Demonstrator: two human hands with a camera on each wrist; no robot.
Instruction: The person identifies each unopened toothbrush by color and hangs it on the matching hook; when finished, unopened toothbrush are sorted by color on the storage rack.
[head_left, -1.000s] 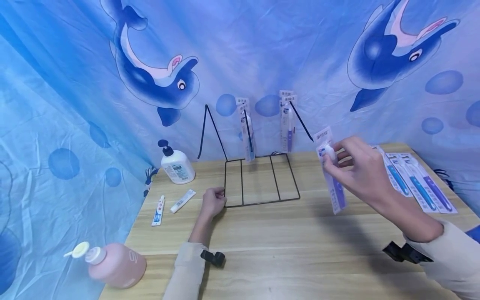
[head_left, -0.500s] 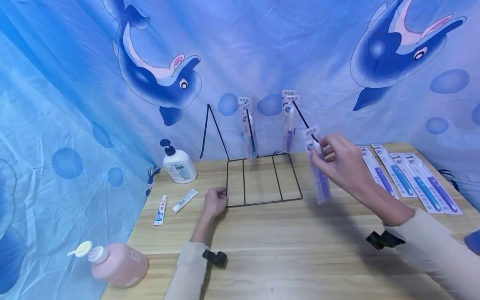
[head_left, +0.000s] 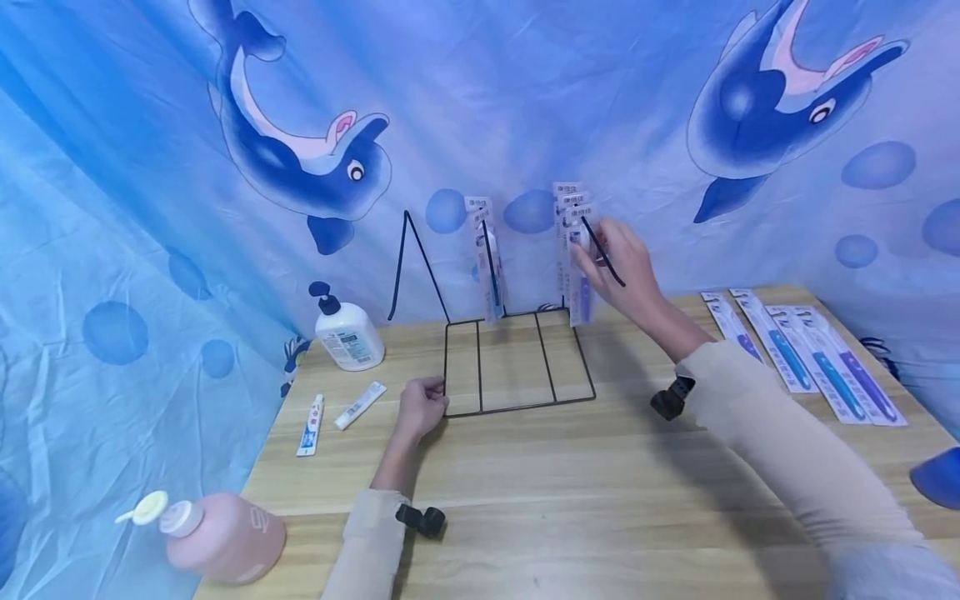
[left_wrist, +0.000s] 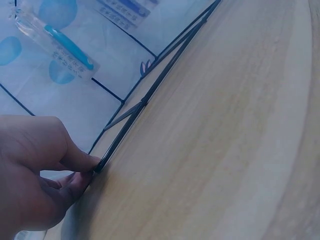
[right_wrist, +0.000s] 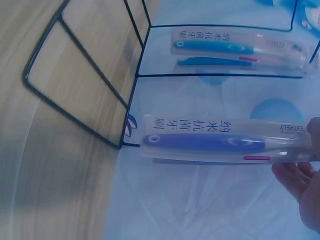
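Observation:
A black wire display rack [head_left: 519,407] stands on the table with its hook arms raised at the back. My left hand [head_left: 422,408] pinches its left front corner, thumb and finger on the wire in the left wrist view. My right hand [head_left: 621,271] holds a packaged purple toothbrush [right_wrist: 205,142] by the upper part of its card, on the rack's right arm. Behind it hang other packs on that same arm, partly covered. From the middle arm hang packaged teal toothbrushes [right_wrist: 215,47]. The left arm carries nothing.
Several packaged toothbrushes [head_left: 817,358] lie at the table's right. To the left are a white pump bottle [head_left: 351,337], two small toothpaste tubes [head_left: 311,427] and a pink pump bottle [head_left: 228,537]. A dolphin-print curtain [head_left: 525,108] hangs behind, and a blue object [head_left: 937,477] shows at far right.
My right hand has moved left and back, bringing the purple toothbrush pack along the right arm to the packs hanging there. My left hand stays on the rack's corner.

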